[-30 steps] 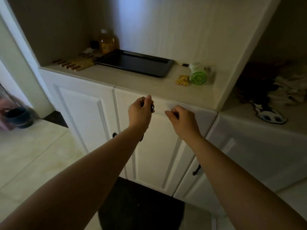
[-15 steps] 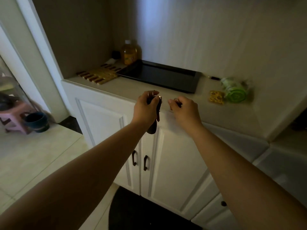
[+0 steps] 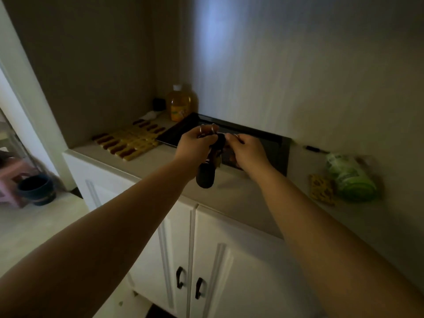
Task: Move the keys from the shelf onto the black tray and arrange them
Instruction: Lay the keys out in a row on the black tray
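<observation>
The black tray lies on the shelf against the back wall. My left hand is closed on a bunch of keys with metal rings above the fingers and a dark fob hanging down over the tray's front edge. My right hand is just to the right, its fingers pinched on a ring or key of the same bunch; what it grips is mostly hidden. Both hands hover above the near left part of the tray.
A wooden slatted mat lies left of the tray, with an orange bottle behind it. A green roll and a yellow packet sit on the shelf at right. White cabinet doors are below; a dark pot stands on the floor at left.
Both hands have risen from in front of the cabinet edge to above the tray, carrying the keys. The view has moved closer to the shelf.
</observation>
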